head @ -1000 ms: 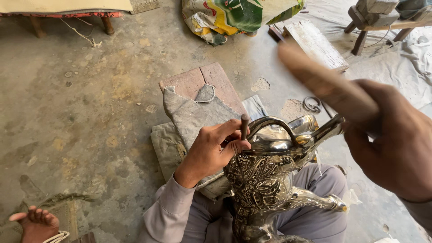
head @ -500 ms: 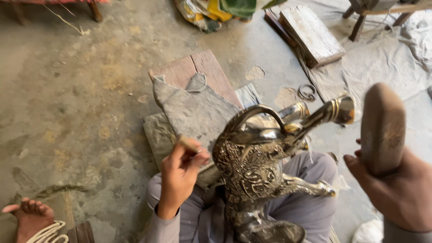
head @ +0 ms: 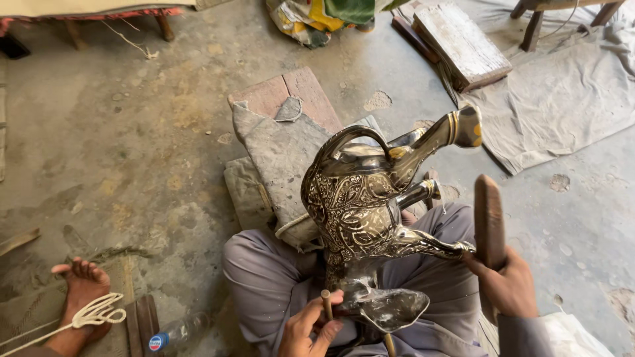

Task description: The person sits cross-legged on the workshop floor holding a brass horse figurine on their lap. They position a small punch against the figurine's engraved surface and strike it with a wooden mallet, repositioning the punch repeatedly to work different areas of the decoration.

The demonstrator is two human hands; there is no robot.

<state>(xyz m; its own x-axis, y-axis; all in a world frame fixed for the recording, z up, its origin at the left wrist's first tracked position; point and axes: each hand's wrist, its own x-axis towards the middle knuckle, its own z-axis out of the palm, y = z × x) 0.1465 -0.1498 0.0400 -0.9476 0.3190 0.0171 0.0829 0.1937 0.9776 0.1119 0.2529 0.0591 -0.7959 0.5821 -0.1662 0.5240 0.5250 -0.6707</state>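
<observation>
Across my lap, resting on the grey trousers [head: 278,277], lies the engraved metal ewer [head: 360,218], a silvery, ornately chased vessel tipped so its flared foot [head: 393,307] points toward me and its curved spout [head: 443,135] points away over the floor. I see my left hand [head: 311,327] low in the view, fingers closed around a thin wooden-handled punch [head: 327,304] (its tip is hidden behind the vessel's foot, so I cannot tell whether it touches the metal). My right hand [head: 506,284] is gripped tight on a dark wooden mallet [head: 489,218], which stands nearly upright just beside the ewer's right flank, apart from it. The two hands are well apart, one on either side of the vessel's lower body. Beyond the ewer, a folded grey cloth pad [head: 278,158] sits on a reddish wooden board [head: 291,92] on the concrete floor [head: 132,145]. Farther off, at the upper right, lies a weathered wooden block [head: 463,43] on a pale sheet [head: 562,99]. At the lower left, another person's bare foot [head: 83,287] rests by a loop of white cord [head: 99,311], with a plastic bottle [head: 175,330] lying near it.
</observation>
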